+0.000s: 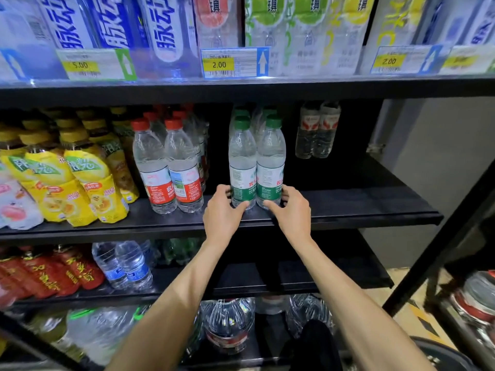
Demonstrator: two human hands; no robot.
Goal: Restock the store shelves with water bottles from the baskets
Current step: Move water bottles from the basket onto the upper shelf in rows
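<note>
Bottom tier: large clear plastic water jugs (227,325) stand lowest, between the forearms.
Lower shelf: a black lower shelf board (334,279), bare on its right half; clear bottles with blue labels (126,266) stand on the left.
Middle shelf edge: the black middle shelf (361,218) has its front lip just below both hands; the board is bare from the green-capped pair to the right end.
Left gap: a narrow strip lies open between the red-capped clear bottles (167,167) and the pair.
Left hand: the left hand (223,210) grips the base of the left green-capped water bottle (242,162), thumb in front, fingers curled round its left side.
Right hand: the right hand (290,210) grips the right green-capped water bottle (270,162) likewise, from the right.
Task bottles: both are clear plastic with green labels, upright, touching, near the shelf front; more green caps show behind them.
Far right: a wrapped pair of clear bottles (317,129) stands at the back, well apart.
</note>
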